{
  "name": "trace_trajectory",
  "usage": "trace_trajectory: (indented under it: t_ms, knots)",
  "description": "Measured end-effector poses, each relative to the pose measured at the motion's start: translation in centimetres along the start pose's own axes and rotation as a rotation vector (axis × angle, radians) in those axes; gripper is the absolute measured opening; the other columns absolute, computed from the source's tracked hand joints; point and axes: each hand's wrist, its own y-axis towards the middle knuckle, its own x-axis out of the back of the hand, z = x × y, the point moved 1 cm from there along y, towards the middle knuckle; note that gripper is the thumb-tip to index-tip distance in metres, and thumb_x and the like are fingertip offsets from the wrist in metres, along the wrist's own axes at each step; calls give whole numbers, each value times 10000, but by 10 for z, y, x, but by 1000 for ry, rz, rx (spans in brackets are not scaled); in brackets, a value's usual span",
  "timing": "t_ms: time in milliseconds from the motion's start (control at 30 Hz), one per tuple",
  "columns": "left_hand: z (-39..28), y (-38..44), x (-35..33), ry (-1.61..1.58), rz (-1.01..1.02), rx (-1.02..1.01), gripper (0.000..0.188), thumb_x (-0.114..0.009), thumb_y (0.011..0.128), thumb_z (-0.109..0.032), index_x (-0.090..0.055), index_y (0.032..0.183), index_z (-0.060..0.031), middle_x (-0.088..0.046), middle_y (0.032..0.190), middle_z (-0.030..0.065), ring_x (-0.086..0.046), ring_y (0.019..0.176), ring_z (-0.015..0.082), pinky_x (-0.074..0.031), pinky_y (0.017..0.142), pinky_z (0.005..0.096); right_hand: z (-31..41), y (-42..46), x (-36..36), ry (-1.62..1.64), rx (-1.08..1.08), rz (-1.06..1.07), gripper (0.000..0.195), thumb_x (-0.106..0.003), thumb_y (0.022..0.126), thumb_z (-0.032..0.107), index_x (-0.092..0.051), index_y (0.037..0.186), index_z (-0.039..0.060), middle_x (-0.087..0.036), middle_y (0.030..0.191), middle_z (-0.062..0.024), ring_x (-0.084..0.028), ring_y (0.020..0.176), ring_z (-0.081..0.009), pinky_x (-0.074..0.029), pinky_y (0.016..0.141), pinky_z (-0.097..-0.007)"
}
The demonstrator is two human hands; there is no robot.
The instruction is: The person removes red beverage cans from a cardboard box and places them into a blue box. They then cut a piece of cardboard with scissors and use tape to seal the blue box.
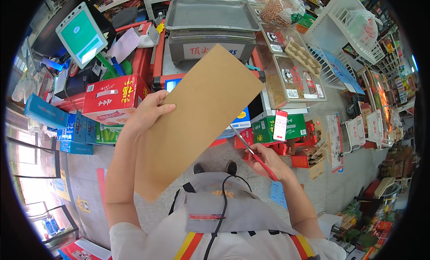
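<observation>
A large rectangular sheet of brown cardboard (201, 115) is held up slantwise in front of me. My left hand (153, 108) grips its left edge, the thumb lying on the near face and the other fingers hidden behind. In my right hand (268, 160) is a pair of scissors (258, 159) with red handles, its metal blades pointing up and left. The blade tips are at the sheet's lower right edge; whether they touch it I cannot tell. Behind the sheet, a weighing scale with a steel tray (211, 14) is partly covered.
A red carton (112, 98) with a handle and a payment screen (82, 34) stand on the left. Clear plastic bins (295, 78) and an egg-carton piece (302, 58) are at the right. A phone (280, 125) leans near a green box (262, 129). Open red boxes (300, 160) lie lower right.
</observation>
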Motion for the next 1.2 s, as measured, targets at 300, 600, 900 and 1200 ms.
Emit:
trace_trajectory:
  t_ms: [300, 600, 900, 1200]
  knots:
    - [-14, -13, -20, 40, -57, -10, 156, -622, 861, -114, -544, 962, -24, -587, 861, -15, -536, 771, 40, -433, 679, 219, 17, 12, 13, 155, 18, 164, 563, -729, 780, 406, -504, 1088, -9, -528, 842, -42, -497, 793, -106, -445, 734, -279]
    - [-12, -15, -30, 23, -89, -26, 166, -634, 856, -121, -548, 960, -24, -584, 869, -19, -534, 793, 43, -430, 696, 220, 23, 24, 29, 37, 34, 213, 699, -730, 742, 509, -502, 1120, -33, -573, 914, -104, -546, 866, -178, -453, 797, -334]
    - [-17, -22, -35, 31, -136, -7, 167, -631, 861, -107, -562, 977, -10, -590, 874, -10, -540, 798, 53, -436, 707, 225, 14, 30, 34, 7, 39, 216, 797, -715, 711, 583, -497, 1153, -44, -585, 959, -135, -559, 899, -217, -453, 815, -364]
    - [-16, -24, -34, 61, -139, -31, 205, -626, 870, -130, -563, 998, 18, -598, 855, 11, -542, 781, 69, -433, 691, 242, 18, 34, 33, -37, 92, 226, 731, -707, 741, 547, -510, 1123, -45, -592, 929, -140, -557, 868, -215, -455, 779, -369]
